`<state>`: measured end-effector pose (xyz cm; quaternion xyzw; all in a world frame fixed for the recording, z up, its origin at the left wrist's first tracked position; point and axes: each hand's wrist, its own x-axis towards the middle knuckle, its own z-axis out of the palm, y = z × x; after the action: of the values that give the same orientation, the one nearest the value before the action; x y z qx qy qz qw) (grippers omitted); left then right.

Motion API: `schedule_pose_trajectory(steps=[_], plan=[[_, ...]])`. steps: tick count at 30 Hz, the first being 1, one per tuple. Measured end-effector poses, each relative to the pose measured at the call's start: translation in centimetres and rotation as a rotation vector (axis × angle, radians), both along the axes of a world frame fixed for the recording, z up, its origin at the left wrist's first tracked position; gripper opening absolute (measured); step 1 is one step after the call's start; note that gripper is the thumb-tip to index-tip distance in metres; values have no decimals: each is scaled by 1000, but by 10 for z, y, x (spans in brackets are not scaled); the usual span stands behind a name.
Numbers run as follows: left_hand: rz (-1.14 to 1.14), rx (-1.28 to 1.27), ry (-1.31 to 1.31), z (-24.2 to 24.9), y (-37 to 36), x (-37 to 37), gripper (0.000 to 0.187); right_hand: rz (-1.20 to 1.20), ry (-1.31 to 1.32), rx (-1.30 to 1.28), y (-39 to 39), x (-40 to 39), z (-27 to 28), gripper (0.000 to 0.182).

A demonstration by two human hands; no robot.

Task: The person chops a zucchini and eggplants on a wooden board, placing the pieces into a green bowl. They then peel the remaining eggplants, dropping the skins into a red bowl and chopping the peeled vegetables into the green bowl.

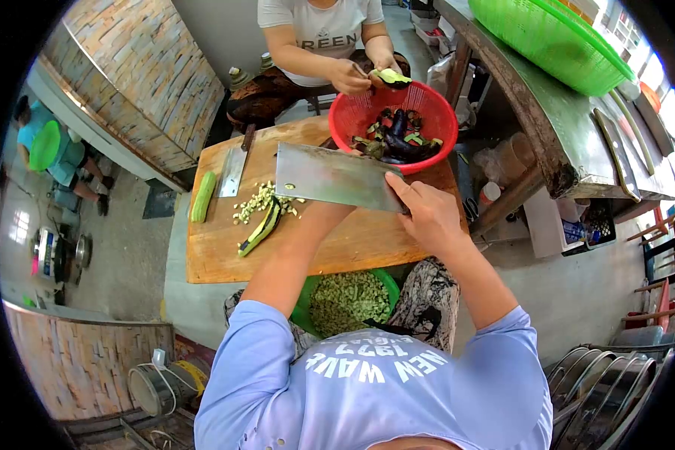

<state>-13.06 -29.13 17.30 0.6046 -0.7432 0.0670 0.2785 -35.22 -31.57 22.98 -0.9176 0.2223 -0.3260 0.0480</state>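
Observation:
My right hand (431,214) is closed round the handle end of a wide cleaver (334,176), raised over the wooden board (375,240). The blade hides the fingers of my left hand (330,210); only its wrist side shows below the blade. On the board, left of that wrist, lie diced pale pieces (255,202) and a partly peeled eggplant (262,229). A second cleaver (232,172) rests flat beside a peeled green vegetable (203,196). Below the board's near edge, a green basin (301,307) holds many diced pieces.
Across the board a person in a white shirt (322,37) holds a partly peeled eggplant (390,77) above a red basket (446,124) of eggplants and peelings. A metal table (570,142) with a green basket (551,49) stands right. Another person (60,146) is far left.

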Motion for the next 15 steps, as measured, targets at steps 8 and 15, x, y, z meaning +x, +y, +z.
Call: schedule_pose_trajectory(steps=[8, 15], plan=[[205, 168, 578, 39, -11, -20, 25, -203, -39, 377, -86, -2, -44, 44], [49, -14, 1755, 16, -45, -33, 23, -91, -399, 969, -52, 19, -37, 48]])
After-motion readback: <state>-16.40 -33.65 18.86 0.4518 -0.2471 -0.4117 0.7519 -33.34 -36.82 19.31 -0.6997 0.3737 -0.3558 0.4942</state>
